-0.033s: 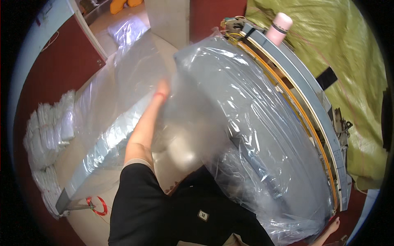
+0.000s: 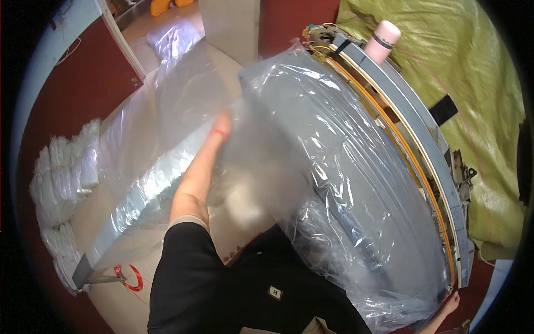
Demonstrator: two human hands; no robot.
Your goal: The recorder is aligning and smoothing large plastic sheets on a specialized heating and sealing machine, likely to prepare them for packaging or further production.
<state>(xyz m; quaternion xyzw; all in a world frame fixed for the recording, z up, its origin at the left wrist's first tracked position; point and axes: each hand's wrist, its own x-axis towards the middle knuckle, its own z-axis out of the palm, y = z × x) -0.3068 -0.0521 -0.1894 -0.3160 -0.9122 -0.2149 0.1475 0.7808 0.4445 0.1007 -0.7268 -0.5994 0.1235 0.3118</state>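
Clear plastic film spreads over a grey surface just left of the long grey bar, glossy and see-through, streaked with white glints and long wrinkles that run roughly along the bar. Toward the bar's near end it bunches into loose, crinkled folds; farther left of the bar it blurs to a milky haze. There the left hand, well apart from the bar, is at the film, too blurred to tell whether its fingers close on it. The right hand is at the bar's near end, its fingers bent; whether it grips anything, I cannot tell. A pink bottle is at the bar's far end, and a yellow-green tarp hangs in creases right of the bar.
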